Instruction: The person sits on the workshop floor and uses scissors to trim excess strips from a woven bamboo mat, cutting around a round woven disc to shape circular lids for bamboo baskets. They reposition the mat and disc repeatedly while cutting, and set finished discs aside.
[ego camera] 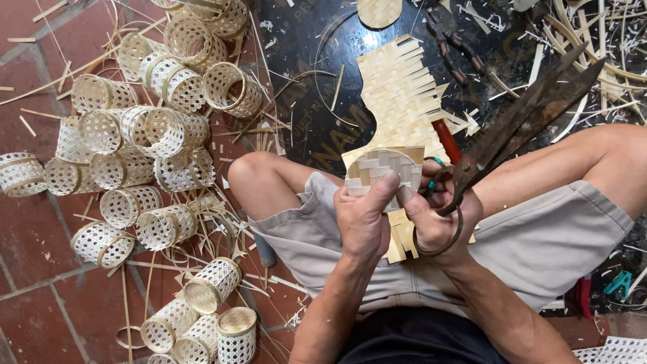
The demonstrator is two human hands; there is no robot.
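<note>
My left hand [362,219] pinches a round woven bamboo disc [379,168] with the thumb on its lower edge. The disc lies against a larger woven bamboo sheet [399,94] that hangs over my lap. My right hand [438,219] grips the handles of large dark iron shears [522,121], blades pointing up to the right, with fingers through the loop. A red-handled tool [446,140] sticks up beside the right hand.
Many small cylindrical woven bamboo baskets [145,135] lie piled on the red tile floor at left, with more near my left knee [212,283]. Bamboo strips and shavings litter the dark mat [303,101]. Pliers [451,40] lie at the top.
</note>
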